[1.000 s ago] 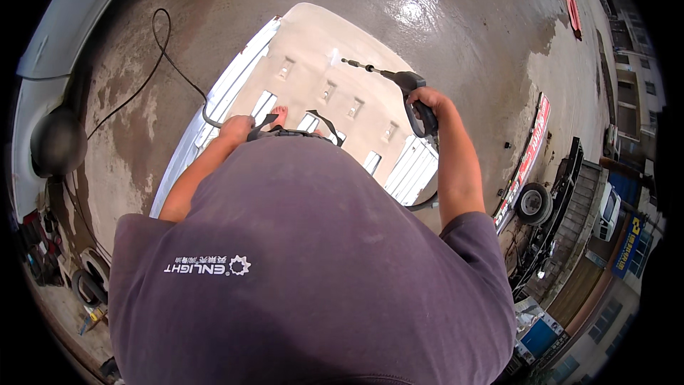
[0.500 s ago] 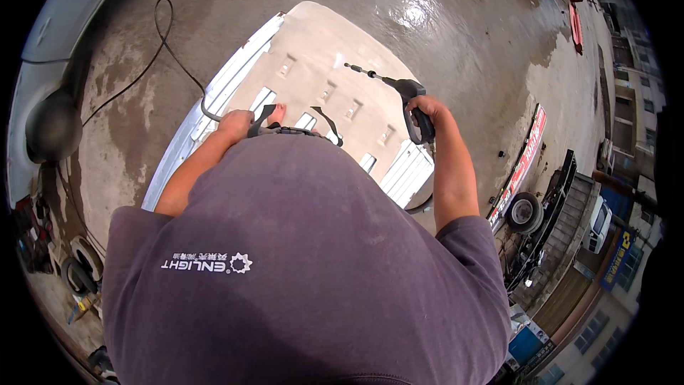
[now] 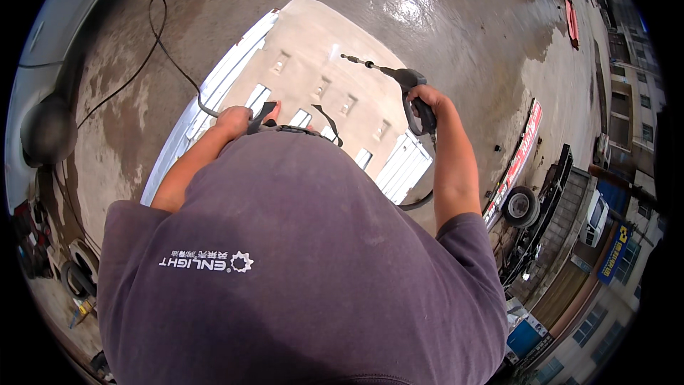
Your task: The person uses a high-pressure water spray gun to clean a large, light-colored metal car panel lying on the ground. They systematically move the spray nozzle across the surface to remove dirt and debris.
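Observation:
My right hand (image 3: 430, 99) is wrapped round the grip of a black pressure washer gun (image 3: 406, 77). Its thin lance points left over a beige moulded floor mat (image 3: 356, 32), and a small whitish spray shows at the nozzle. The mat has several recesses and cut-out slots, and it lies on a white ribbed panel (image 3: 249, 46). On the left, my left hand (image 3: 233, 122) is closed round the black hose (image 3: 184, 75), near the panel's left side. Bare toes and dark straps show at my waist, partly hidden by my shirt.
Wet concrete floor (image 3: 470, 36) surrounds the panel. The hose loops away to the far left, towards a pale vehicle (image 3: 60, 28). To the right lie a red-and-white sign board (image 3: 519, 153), a small wheel (image 3: 521, 206) and a long dark frame (image 3: 552, 199).
The whole view has shifted slightly. The gun's nozzle has moved a little farther away over the mat. Both hands keep their hold.

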Action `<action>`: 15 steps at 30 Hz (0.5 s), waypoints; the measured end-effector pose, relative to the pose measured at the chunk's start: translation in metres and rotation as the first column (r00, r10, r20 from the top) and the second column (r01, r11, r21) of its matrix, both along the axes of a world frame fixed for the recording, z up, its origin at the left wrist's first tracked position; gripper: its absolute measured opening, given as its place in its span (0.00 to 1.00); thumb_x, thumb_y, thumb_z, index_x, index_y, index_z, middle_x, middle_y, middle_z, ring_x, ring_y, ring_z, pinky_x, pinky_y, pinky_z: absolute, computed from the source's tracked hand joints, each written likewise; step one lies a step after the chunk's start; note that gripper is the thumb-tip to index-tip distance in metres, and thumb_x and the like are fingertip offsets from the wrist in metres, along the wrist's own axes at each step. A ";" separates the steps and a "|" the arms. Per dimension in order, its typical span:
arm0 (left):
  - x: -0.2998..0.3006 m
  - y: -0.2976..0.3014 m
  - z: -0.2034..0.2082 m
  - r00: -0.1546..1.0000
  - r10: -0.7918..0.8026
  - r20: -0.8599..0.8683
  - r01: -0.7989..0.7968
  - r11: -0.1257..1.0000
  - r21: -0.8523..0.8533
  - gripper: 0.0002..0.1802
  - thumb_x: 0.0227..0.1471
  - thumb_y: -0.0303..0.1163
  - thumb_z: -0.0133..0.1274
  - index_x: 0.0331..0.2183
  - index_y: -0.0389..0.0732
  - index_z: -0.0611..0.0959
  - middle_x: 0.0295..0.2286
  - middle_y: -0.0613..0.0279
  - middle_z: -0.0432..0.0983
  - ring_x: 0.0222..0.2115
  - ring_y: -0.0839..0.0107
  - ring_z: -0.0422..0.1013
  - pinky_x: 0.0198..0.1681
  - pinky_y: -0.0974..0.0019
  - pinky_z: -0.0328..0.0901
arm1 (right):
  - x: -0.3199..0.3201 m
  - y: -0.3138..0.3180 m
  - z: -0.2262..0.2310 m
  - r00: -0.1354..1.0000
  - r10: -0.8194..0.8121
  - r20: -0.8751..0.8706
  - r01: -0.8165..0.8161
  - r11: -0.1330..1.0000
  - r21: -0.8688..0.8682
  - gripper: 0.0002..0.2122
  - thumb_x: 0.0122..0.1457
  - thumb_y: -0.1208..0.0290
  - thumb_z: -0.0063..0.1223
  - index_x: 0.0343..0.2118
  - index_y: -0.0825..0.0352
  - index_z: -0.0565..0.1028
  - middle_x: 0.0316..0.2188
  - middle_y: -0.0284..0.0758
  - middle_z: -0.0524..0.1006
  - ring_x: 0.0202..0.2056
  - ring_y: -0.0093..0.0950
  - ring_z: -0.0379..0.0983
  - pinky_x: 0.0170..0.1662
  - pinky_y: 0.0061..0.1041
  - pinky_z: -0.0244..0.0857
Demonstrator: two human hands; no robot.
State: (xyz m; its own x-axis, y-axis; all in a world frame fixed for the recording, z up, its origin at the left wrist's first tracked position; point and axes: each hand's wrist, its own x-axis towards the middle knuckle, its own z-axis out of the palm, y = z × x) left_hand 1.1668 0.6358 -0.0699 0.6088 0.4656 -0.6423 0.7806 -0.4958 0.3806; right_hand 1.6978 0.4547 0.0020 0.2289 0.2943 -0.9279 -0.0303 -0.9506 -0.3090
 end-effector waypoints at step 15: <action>-0.009 -0.003 -0.015 0.999 0.030 -0.011 -0.031 0.999 -0.013 0.13 0.50 0.34 0.46 0.32 0.40 0.83 0.36 0.46 0.78 0.40 0.49 0.74 0.43 0.52 0.67 | -0.002 -0.027 -0.006 0.996 -0.017 0.091 0.034 0.982 -0.183 0.09 0.43 0.70 0.58 0.25 0.70 0.75 0.20 0.42 0.76 0.18 0.35 0.73 0.22 0.35 0.69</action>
